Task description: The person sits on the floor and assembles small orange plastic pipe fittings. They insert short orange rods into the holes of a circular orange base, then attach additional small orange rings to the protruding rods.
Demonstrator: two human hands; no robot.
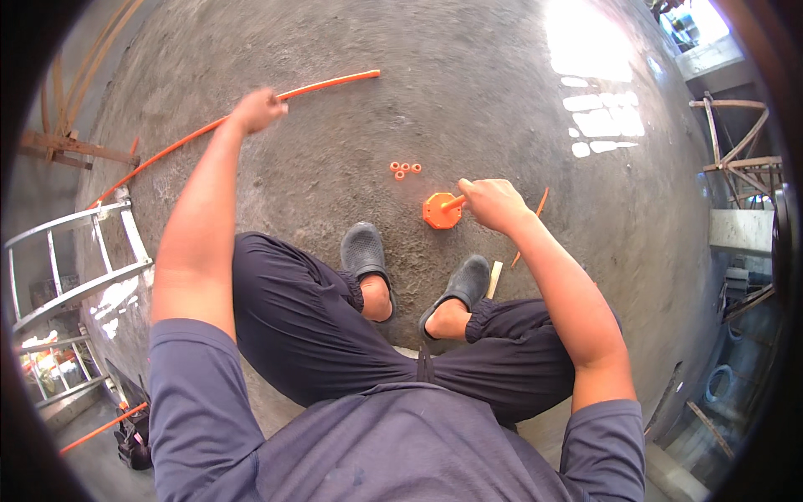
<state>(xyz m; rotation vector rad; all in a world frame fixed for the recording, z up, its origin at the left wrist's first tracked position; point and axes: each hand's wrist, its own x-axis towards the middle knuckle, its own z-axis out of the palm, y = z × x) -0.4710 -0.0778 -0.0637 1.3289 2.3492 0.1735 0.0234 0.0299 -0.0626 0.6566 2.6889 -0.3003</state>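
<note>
My left hand (261, 110) reaches far out to the left, its fingers curled at a long orange plastic pipe (335, 81). The pipe passes behind this hand and runs down to the left; its cut end lies to the right. In front of my feet, my right hand (493, 203) grips a short orange pipe piece (453, 203), which meets an orange octagonal junction box (441, 212). My fingers hide the piece's other end. Several small orange ring-shaped fittings (400, 174) lie together on the floor, just left of and beyond the box.
Rough concrete floor (468, 100) spreads around me. A thin orange strip (542, 202) and a pale flat stick (494, 279) lie by my right foot. A metal ladder (79, 293) stands at left, wooden supports (75, 146) behind it. Another wooden frame (738, 138) is at right.
</note>
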